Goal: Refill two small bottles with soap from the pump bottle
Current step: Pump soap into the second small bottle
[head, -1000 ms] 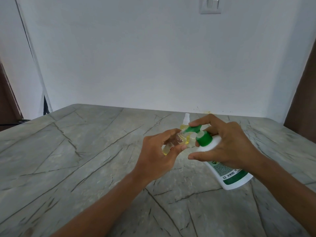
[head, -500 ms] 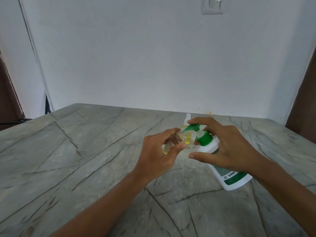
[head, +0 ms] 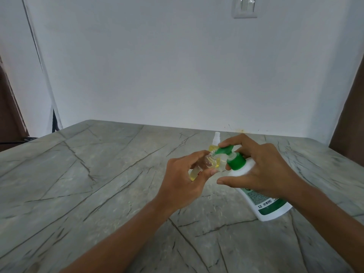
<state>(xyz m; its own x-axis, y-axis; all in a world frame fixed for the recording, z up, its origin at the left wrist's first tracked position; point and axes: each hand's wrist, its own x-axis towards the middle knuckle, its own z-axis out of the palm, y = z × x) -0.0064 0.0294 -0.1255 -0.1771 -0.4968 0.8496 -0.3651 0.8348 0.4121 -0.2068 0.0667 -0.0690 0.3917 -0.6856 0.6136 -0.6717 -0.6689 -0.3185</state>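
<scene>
Near the frame's centre, the left hand (head: 185, 180) pinches a small clear bottle (head: 204, 164), tilted, between thumb and fingers. The right hand (head: 260, 170) wraps the white pump bottle (head: 264, 205), forefinger pressing its green nozzle (head: 224, 150) at the small bottle's mouth. Some yellow soap (head: 193, 176) sits inside (filling seems underway). Behind, a second small bottle (head: 216, 137) stands capped, yellow inside, probably already refilled.

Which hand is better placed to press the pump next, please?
The right hand: it grips the pump bottle with a forefinger on top, while the left hand holds the small bottle.
</scene>
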